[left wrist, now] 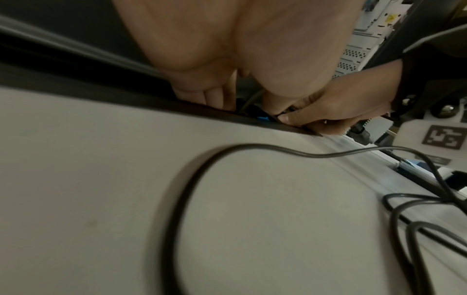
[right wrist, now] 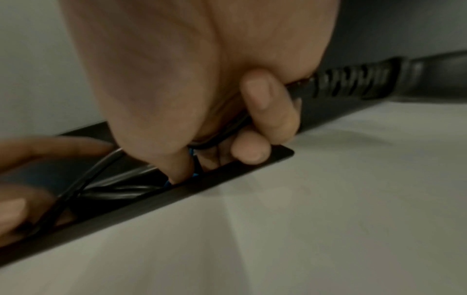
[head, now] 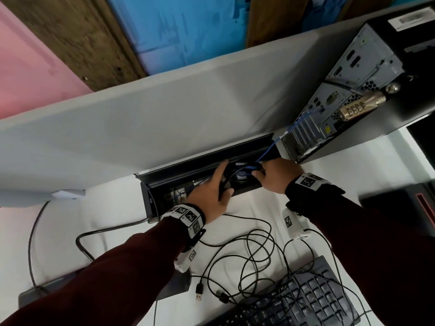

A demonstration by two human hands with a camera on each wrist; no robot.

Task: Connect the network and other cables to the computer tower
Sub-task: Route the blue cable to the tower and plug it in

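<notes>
The computer tower (head: 353,90) lies at the upper right with its rear ports facing me. A blue network cable (head: 270,147) runs from its back down into the black cable tray (head: 188,170) set in the desk. My right hand (head: 261,174) reaches into the tray's right end, its fingers (right wrist: 267,103) curled round a black cable (right wrist: 353,79) with a ribbed strain relief. My left hand (head: 224,178) is at the tray beside it, index finger straight on the raised lid and thumb at the front rim. A black cable (right wrist: 83,183) passes between its fingers (right wrist: 63,147); what they touch inside is hidden.
Loose black cables (head: 254,250) sprawl over the white desk (head: 117,220), one ending in a free USB plug (head: 199,292). A dark keyboard (head: 306,297) sits at the front right. A brass combination lock (head: 357,109) hangs on the tower's rear. A grey partition (head: 141,114) backs the desk.
</notes>
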